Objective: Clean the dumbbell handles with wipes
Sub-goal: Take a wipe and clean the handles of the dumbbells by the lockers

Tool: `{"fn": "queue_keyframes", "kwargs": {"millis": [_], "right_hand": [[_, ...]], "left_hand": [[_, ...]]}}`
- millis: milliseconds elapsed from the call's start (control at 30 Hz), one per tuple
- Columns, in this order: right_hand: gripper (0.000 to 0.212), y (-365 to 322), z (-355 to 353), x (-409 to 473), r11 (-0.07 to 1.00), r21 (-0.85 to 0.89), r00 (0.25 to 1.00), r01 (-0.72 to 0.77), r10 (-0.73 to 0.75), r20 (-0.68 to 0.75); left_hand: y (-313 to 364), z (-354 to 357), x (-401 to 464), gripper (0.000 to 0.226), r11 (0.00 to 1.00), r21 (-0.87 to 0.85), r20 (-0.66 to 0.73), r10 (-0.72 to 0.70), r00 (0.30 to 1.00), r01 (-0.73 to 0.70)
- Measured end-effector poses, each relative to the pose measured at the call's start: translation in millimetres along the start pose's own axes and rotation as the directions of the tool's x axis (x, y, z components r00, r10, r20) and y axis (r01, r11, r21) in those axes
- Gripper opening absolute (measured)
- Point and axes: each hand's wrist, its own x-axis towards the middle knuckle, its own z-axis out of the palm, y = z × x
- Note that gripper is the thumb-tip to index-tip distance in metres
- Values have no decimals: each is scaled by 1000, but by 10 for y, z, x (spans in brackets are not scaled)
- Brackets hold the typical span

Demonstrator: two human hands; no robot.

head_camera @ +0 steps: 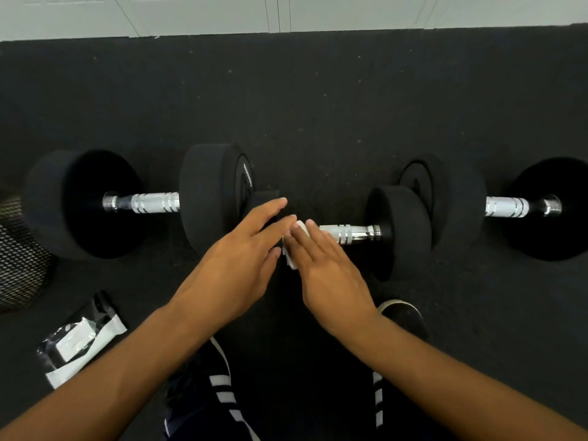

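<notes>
Three black dumbbells with chrome handles lie in a row on the dark rubber floor. The left dumbbell's handle [141,203] and the right dumbbell's handle [507,206] are bare. The small middle dumbbell [399,232] lies nearest me. My right hand [321,268] rests over the left part of its handle [350,233] with a white wipe [291,257] under the fingers. My left hand [241,259] lies flat beside it, fingers spread, over the dumbbell's left head, which is mostly hidden. Its thumb is close to the wipe.
A black-and-white wipes packet [81,343] lies on the floor at the lower left. A dark mesh basket [19,259] stands at the left edge. White panels [286,11] run along the far edge of the floor. My legs and a shoe [405,316] are below the hands.
</notes>
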Motion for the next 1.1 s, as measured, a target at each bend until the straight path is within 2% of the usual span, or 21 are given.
{"fn": "queue_keyframes", "kwargs": {"millis": [133,300,467,567,633,767,933,1100], "right_hand": [[56,-8,35,21,993,-120,1000,19,-18,1],[62,5,-122,246,998,-57,990,-24,32,136],[59,10,-97,-1,992,-123,998,-3,11,64],[58,-4,-67,-31,990,-139,997,-27,37,69],[59,52,-100,74,993,-103,995,-61,69,69],[60,193,-255,252,997,-25,981,-80,83,175],[62,130,-149,-5,994,-50,991,-100,104,84],[61,139,-137,-70,985,-126,989,-122,131,65]], "left_hand": [[15,-3,26,54,1000,20,8,-12,1000,12],[22,-3,41,55,999,18,27,-33,999,33],[34,10,-1,54,999,39,19,-23,1000,23],[37,18,-9,54,999,25,30,-28,999,27],[25,22,-4,56,1000,-5,30,-22,999,22],[10,22,6,56,1000,-6,19,-8,1000,8],[14,20,-15,54,1000,-10,26,-11,1000,11],[54,18,-40,50,999,-6,23,-31,999,32]]}}
